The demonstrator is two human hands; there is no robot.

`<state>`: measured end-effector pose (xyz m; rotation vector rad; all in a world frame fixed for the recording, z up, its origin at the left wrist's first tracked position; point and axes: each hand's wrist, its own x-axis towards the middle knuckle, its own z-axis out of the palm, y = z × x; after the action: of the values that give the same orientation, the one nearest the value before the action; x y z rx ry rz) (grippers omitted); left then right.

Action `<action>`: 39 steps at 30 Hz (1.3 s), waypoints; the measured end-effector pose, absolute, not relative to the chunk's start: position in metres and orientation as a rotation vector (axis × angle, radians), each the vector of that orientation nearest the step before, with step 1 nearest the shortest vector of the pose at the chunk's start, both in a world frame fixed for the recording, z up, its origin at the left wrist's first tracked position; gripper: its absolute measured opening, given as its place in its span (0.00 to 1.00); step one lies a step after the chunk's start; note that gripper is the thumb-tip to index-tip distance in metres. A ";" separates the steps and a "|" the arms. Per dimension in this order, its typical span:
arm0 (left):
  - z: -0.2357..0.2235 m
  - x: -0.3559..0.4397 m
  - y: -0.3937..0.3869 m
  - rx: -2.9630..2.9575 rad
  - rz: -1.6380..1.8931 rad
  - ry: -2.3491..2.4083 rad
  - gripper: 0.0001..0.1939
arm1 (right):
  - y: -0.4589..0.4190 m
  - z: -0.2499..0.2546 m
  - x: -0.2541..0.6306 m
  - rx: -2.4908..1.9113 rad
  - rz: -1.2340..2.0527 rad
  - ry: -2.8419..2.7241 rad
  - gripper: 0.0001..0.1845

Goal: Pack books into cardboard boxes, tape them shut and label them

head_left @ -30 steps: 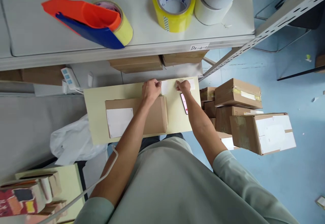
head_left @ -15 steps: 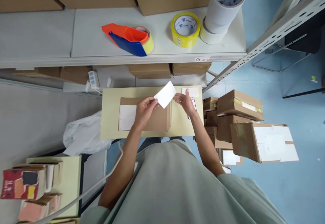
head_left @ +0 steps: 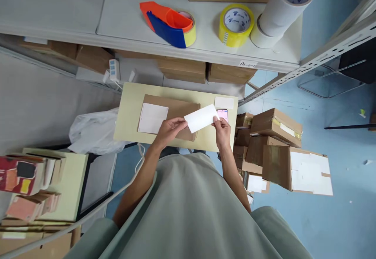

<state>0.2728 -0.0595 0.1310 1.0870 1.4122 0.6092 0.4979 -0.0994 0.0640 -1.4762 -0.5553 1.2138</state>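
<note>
A blank white slip of paper point(head_left: 201, 118) is stretched between my two hands, above the table. My left hand point(head_left: 170, 130) pinches its left end, and my right hand point(head_left: 221, 130) grips the right end with the thumb on top. Beneath the slip lies a flat brown cardboard piece point(head_left: 183, 110) with a white sheet point(head_left: 153, 118) on its left part. A phone point(head_left: 223, 115) with a lit pink screen rests just beyond my right hand, partly hidden by it. Behind the phone lies another white paper point(head_left: 224, 102).
On the shelf point(head_left: 123, 20) ahead are a tape dispenser point(head_left: 169, 24), a yellow tape roll point(head_left: 236, 24) and stacked white rolls point(head_left: 286, 6). Cardboard boxes point(head_left: 276, 165) are piled right of the table point(head_left: 129, 122). A plastic bag point(head_left: 94, 129) and books point(head_left: 32, 172) are at the left.
My right hand has closed on the right end of the slip, having been apart from it. The slip has come lower and turned flatter. The view has shifted and tilted.
</note>
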 end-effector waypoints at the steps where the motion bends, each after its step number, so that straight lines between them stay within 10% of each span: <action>1: 0.135 0.272 -0.061 1.096 0.600 1.388 0.23 | -0.099 0.066 0.497 -1.480 1.192 -0.558 0.26; 19: 0.175 0.186 -0.047 1.377 0.641 1.174 0.14 | -0.082 0.149 0.417 -1.512 0.945 -0.733 0.24; 31: 0.145 0.115 -0.013 0.829 1.007 1.146 0.35 | -0.069 0.179 0.324 -1.274 0.799 -1.331 0.08; 39: 0.159 0.076 -0.016 0.787 1.056 1.022 0.31 | -0.066 0.171 0.294 -1.342 0.727 -1.432 0.10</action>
<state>0.0756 -0.0160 0.1586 0.7871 1.0219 1.0562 0.2943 -0.0661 0.1708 -1.3418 -1.4322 0.7265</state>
